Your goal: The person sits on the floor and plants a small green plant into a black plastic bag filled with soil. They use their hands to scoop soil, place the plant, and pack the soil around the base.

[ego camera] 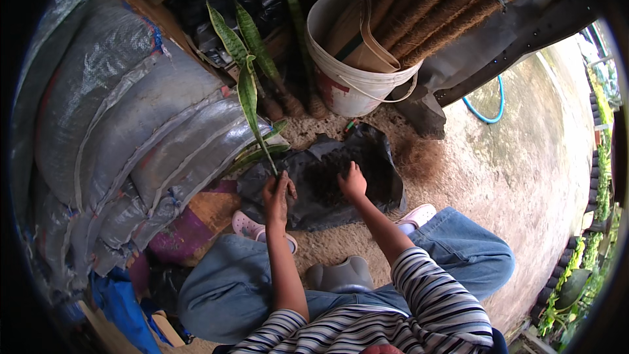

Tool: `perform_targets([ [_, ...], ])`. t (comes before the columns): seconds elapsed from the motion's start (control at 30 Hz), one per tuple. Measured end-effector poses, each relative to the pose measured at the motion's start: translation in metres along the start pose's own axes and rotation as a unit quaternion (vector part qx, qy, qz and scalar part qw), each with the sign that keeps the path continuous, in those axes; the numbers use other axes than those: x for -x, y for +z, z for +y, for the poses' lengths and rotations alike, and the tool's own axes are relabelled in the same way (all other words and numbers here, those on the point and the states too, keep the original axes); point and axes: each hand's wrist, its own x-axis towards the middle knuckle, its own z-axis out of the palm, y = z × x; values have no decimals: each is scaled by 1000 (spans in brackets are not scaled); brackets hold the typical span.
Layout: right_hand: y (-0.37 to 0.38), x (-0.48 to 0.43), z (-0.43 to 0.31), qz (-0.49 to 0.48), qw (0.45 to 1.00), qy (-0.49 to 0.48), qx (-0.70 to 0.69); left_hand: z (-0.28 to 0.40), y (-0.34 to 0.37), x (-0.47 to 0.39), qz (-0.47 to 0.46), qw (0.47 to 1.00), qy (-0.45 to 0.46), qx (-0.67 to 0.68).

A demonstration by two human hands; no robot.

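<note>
My left hand is closed around the lower end of a snake plant cutting, whose long green leaves with yellow edges point up and away. On the ground before me lies a black plastic sheet or bag with dark soil on it. My right hand rests at the soil, fingers partly curled; whether it holds any soil cannot be told. More variegated leaves lie at the sheet's left edge, beside the sacks.
Stacked filled sacks stand at the left. Behind the sheet are a white bucket with coir poles, more snake plants and a stone block. Loose fibre lies right; a blue hose is farther off.
</note>
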Motion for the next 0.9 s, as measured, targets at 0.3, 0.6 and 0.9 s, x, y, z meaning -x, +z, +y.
perform_targets([
  [0.3,-89,-74,75,102,951,1,293,5,11,3,7,1000,-11,-12],
  [0.6,-146,-93,98,-179,930,89,-309,-3,8,-1,-14,1000,4,-4],
  [0.9,-162,-52,103,-298,919,31,-255,3,14,4,-28,999,11,-13],
])
